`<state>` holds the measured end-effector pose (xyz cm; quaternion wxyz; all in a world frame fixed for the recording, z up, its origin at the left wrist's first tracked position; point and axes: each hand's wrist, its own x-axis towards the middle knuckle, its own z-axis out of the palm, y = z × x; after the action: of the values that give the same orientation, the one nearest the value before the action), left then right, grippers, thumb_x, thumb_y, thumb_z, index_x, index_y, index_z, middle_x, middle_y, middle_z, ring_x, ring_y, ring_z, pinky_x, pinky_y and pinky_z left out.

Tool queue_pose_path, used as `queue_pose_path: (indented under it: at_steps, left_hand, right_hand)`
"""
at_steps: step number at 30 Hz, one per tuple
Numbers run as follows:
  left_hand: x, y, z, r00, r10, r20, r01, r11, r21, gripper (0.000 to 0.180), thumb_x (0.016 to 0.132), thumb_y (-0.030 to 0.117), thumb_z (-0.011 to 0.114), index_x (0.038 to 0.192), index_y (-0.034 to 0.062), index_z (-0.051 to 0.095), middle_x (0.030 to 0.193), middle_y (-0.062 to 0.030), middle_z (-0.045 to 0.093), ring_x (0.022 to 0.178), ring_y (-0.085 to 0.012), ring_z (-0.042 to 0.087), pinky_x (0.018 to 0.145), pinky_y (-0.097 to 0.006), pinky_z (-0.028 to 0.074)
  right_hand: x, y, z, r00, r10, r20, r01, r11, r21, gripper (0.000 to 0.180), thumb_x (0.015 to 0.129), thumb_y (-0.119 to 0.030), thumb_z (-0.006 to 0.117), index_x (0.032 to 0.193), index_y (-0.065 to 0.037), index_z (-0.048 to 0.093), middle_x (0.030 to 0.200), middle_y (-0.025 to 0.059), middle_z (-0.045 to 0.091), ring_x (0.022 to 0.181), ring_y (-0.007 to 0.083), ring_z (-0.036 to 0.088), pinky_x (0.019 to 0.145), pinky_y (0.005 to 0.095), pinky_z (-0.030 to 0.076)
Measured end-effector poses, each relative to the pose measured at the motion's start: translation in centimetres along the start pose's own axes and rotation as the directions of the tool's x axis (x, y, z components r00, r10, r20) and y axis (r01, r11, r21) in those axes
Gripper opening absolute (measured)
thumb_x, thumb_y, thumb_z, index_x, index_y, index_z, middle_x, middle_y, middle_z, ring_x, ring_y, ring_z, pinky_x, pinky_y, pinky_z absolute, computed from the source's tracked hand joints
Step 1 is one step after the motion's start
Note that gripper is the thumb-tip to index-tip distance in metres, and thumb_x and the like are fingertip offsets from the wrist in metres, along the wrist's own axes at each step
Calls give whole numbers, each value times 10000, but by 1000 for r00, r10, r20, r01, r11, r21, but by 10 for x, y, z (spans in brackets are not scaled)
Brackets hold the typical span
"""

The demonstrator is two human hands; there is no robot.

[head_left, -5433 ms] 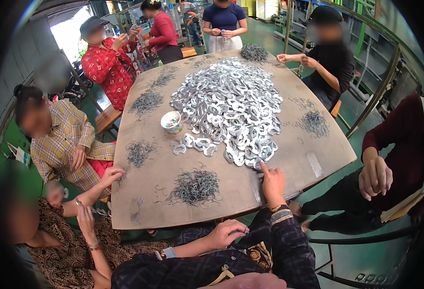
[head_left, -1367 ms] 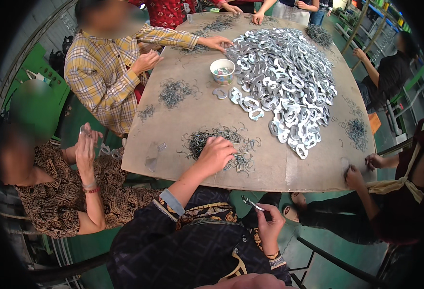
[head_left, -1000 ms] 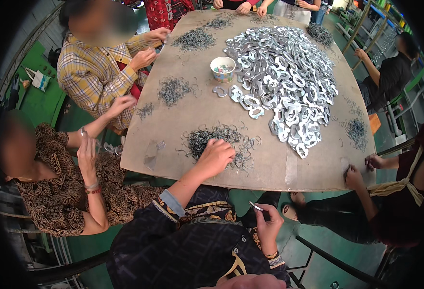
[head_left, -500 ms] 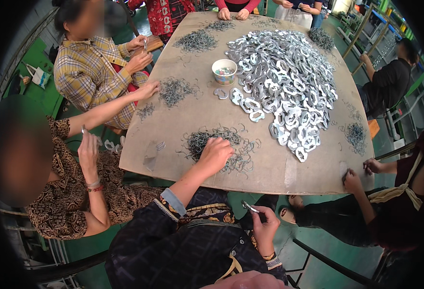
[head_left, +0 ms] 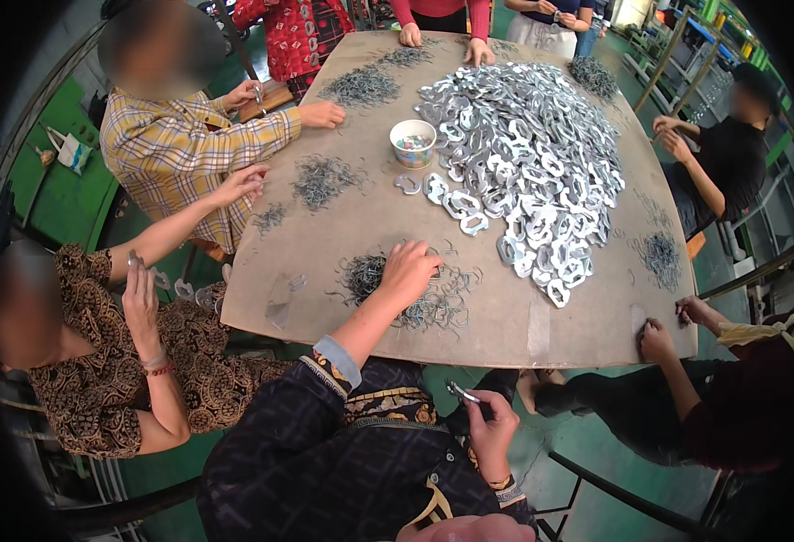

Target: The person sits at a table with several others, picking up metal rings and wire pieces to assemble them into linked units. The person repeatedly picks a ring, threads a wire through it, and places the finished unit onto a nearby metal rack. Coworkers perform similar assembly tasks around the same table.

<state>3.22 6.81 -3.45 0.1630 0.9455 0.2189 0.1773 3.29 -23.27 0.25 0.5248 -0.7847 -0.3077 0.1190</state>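
Note:
My left hand point(head_left: 406, 275) reaches over the table onto a pile of thin, dark curved wire clips point(head_left: 433, 303). Its fingers are bent down among the clips, and whatever they pinch is too small to make out. Off the table's near edge, my right hand point(head_left: 493, 425) grips a silvery flat metal ring point(head_left: 462, 392) between thumb and fingers; the piece is seen nearly edge-on. A large heap of similar ring-shaped metal pieces point(head_left: 541, 163) covers the table's far right part.
The brown-topped table point(head_left: 496, 334) also bears a paper tub point(head_left: 412, 144) with small coloured bits and more clip piles point(head_left: 325, 181). Co-workers sit or stand around it; one in a patterned top point(head_left: 90, 361) is close on my left, another in dark clothes point(head_left: 731, 411) on my right.
My left hand has shifted slightly up and right over the clips, while my right hand keeps the ring nearly in place. The co-worker in the plaid shirt now reaches onto the table.

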Motion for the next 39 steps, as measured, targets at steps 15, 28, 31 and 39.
queue_pose_path:
  at_steps: [15,28,31,39]
  left_hand:
    - [-36,22,-45,855,-1,519,513,160,-843,135,795,27,766,856,10,647,805,-74,703,692,-114,662,608,-240,507]
    - [-85,100,-54,913,358,195,-65,600,-797,193,662,116,838,729,63,665,876,-27,550,888,-211,514,790,-338,413]
    - [-88,101,-51,910,367,192,-76,603,-794,178,686,115,824,737,60,662,900,-30,549,893,-215,504,785,-342,419]
    - [-94,110,-39,927,367,75,-128,497,-858,159,758,13,758,832,24,618,950,-95,674,799,-211,631,674,-316,498]
  right_hand:
    - [2,8,3,995,29,-94,-26,999,32,133,752,64,709,866,2,683,767,123,669,674,236,652,629,300,504]
    - [5,1,3,985,104,-140,-98,994,48,102,776,49,719,862,20,672,749,72,688,652,98,634,622,245,499]
    - [4,0,4,987,109,-119,-104,993,49,112,769,49,720,866,21,672,753,76,689,661,106,640,631,250,504]
    - [3,2,-1,995,58,-83,-59,998,-10,141,747,44,704,880,1,679,818,126,690,711,232,674,656,314,519]
